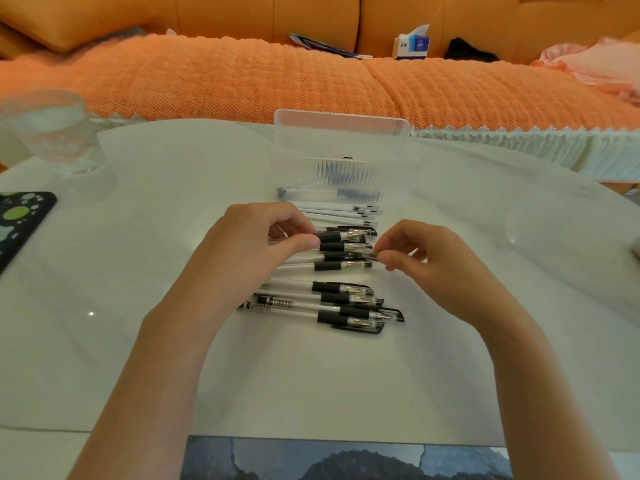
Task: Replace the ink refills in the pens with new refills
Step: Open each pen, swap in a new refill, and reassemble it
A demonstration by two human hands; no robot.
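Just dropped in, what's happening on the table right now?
A person is working over a heap of pens on a white table. The left hand grips one pen by its barrel while the right hand pinches its tip end, probably to unscrew it. Loose refills lie just behind, in front of a clear box holding more.

— What is the person wearing on the arms?
— The left forearm [166,358] and the right forearm [540,375] are both showing bare skin along their whole visible length.
— And the hands?
— The left hand [252,244] and the right hand [426,261] are going bare too. The fingers are looking slim, and the left thumbnail is showing short and plain.
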